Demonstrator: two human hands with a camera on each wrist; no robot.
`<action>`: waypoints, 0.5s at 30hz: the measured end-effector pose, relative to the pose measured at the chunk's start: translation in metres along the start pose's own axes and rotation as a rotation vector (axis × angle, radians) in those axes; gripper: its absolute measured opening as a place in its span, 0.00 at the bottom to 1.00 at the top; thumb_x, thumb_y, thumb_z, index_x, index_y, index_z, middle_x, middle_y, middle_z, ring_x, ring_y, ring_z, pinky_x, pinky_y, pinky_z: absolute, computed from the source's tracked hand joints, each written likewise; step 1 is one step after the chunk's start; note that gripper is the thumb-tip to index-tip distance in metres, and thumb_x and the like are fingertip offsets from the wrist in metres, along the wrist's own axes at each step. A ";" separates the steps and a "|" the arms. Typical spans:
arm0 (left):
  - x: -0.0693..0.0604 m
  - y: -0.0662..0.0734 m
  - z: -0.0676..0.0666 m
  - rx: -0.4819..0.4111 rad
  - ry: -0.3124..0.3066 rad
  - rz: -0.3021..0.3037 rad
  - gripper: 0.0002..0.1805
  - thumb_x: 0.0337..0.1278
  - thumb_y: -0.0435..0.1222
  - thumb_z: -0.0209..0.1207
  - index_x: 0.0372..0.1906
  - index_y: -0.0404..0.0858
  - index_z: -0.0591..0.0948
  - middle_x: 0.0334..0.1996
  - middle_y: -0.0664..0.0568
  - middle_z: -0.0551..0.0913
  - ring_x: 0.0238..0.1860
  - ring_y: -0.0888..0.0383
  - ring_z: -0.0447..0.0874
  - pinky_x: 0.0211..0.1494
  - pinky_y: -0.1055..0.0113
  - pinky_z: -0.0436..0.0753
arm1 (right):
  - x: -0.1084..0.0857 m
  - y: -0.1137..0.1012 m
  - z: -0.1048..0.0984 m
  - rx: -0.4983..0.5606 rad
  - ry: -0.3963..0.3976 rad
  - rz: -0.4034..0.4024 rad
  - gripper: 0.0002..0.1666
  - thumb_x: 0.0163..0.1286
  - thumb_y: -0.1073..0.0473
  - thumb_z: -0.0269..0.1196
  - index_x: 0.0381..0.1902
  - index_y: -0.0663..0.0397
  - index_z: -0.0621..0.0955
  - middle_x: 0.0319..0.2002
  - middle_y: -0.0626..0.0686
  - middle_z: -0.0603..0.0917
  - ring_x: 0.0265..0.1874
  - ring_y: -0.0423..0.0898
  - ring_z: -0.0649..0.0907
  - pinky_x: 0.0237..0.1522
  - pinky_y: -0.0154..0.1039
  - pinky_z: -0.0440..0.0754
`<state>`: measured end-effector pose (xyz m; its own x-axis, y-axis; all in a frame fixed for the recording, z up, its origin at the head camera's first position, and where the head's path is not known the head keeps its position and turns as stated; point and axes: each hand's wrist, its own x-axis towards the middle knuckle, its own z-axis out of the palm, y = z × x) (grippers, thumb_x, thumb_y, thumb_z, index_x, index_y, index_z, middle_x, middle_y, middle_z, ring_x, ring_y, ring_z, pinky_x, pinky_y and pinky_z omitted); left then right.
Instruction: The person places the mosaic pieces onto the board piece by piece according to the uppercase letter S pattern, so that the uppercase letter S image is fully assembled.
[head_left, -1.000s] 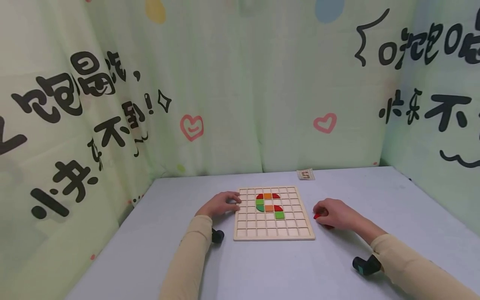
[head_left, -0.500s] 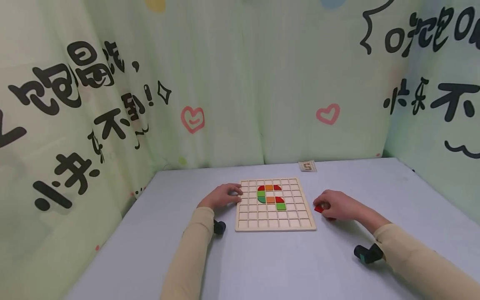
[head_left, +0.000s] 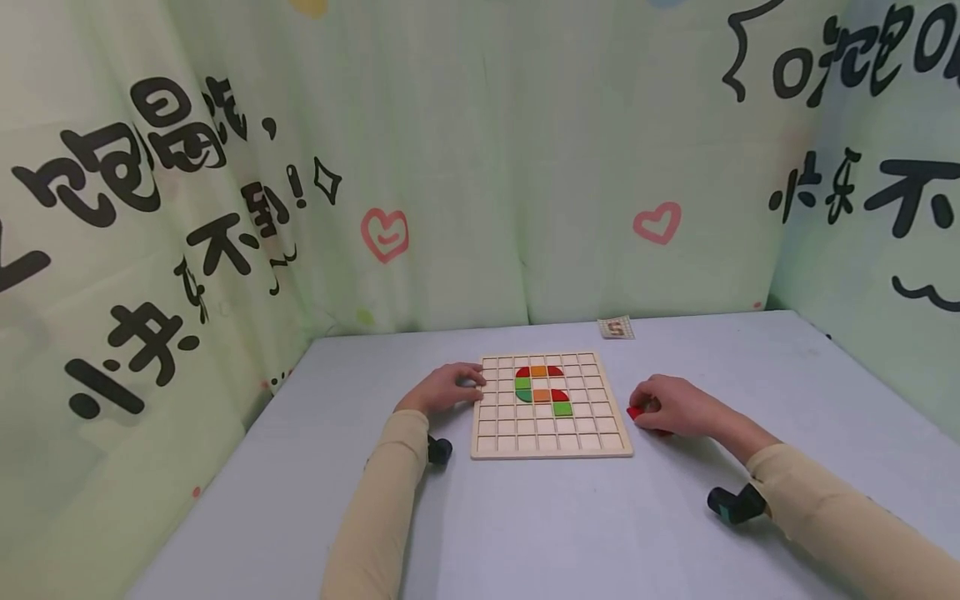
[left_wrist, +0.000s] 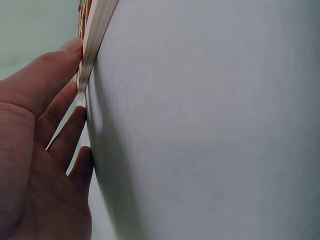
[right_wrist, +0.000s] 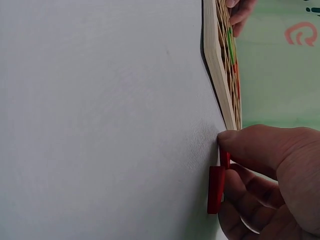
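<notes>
A square wooden grid board (head_left: 551, 457) lies on the table, with red, orange and green tiles (head_left: 542, 396) in some of its cells. Against the board's left edge rests my left hand (head_left: 444, 388), its thumb and fingertips touching the wooden side in the left wrist view. To the right of the board, my right hand (head_left: 675, 406) pinches a small red tile (right_wrist: 225, 157) between thumb and fingers. A second red tile (right_wrist: 216, 190) stands just beneath those fingers, near the tabletop. Whether the fingers touch this second tile, I cannot tell.
A small patterned card (head_left: 616, 327) lies at the back edge of the white table (head_left: 540, 533). Behind it hangs a pale green curtain (head_left: 450, 167) with black lettering and hearts. Black wrist cameras (head_left: 737, 505) sit at both cuffs.
The head view has tilted down, then settled. In my right hand the red tile turned a little and showed more of its face half a second ago. My left hand stays on the board's edge.
</notes>
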<state>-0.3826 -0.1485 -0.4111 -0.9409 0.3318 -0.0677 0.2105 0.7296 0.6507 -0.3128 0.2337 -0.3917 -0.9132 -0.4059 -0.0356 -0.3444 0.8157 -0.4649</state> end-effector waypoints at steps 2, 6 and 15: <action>0.000 0.001 0.000 0.002 0.000 0.006 0.10 0.60 0.40 0.64 0.46 0.46 0.84 0.68 0.55 0.71 0.73 0.51 0.58 0.74 0.53 0.57 | 0.001 0.001 0.000 -0.002 -0.001 -0.004 0.16 0.62 0.61 0.68 0.46 0.64 0.82 0.36 0.52 0.78 0.32 0.46 0.75 0.29 0.36 0.78; 0.000 0.000 -0.001 0.001 -0.002 0.013 0.10 0.60 0.40 0.64 0.46 0.46 0.84 0.68 0.55 0.71 0.73 0.50 0.58 0.74 0.53 0.57 | 0.001 0.001 -0.001 -0.010 -0.004 -0.009 0.16 0.62 0.62 0.67 0.46 0.64 0.82 0.37 0.53 0.78 0.33 0.47 0.75 0.29 0.37 0.78; -0.002 0.000 -0.001 -0.011 0.000 0.037 0.11 0.59 0.39 0.65 0.47 0.43 0.84 0.67 0.53 0.72 0.73 0.50 0.59 0.74 0.53 0.58 | 0.001 0.000 0.001 -0.046 0.007 -0.024 0.13 0.60 0.64 0.66 0.44 0.62 0.83 0.37 0.53 0.77 0.34 0.48 0.74 0.29 0.36 0.77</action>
<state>-0.3814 -0.1496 -0.4107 -0.9325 0.3585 -0.0430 0.2425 0.7099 0.6612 -0.3141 0.2331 -0.3925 -0.9063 -0.4222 -0.0184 -0.3753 0.8241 -0.4243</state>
